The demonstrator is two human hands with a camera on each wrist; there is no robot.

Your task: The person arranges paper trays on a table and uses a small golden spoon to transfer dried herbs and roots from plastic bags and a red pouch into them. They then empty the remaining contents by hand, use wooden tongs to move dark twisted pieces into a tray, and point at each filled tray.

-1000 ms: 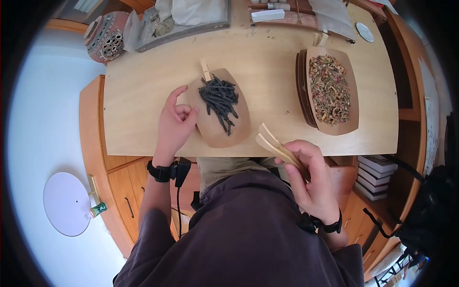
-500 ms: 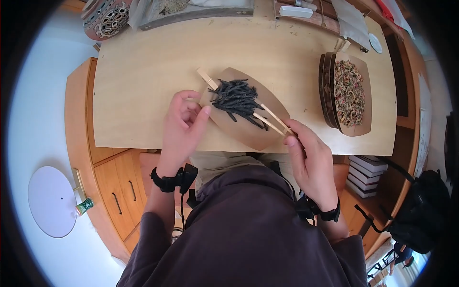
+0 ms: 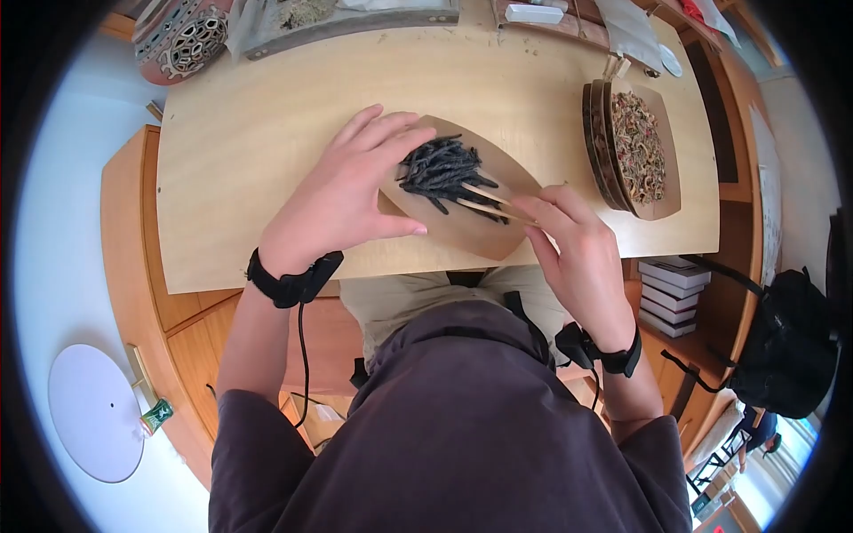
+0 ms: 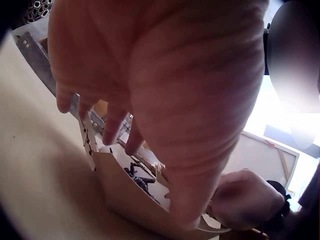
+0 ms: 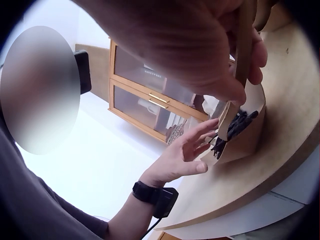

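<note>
A brown paper tray on the table holds a heap of dark, twisted dried sticks. My right hand pinches a pair of wooden tongs, whose tips reach in among the sticks from the right. Over the tray's left edge my left hand is spread, thumb apart from the fingers and nothing in its grasp. In the left wrist view a wooden clothespin shows on the tray's end; the hand hides it in the head view.
A stack of similar trays stands at the right, the top one full of a dried flower-and-herb mix. Along the back are a grey tray, a white box and a patterned pot. The table's front edge runs close below the tray.
The tongs have moved left and into the dark sticks, away from the front edge. My left hand has uncurled and spread over the tray's left side. The tray has turned slightly, and the head view has shifted.
</note>
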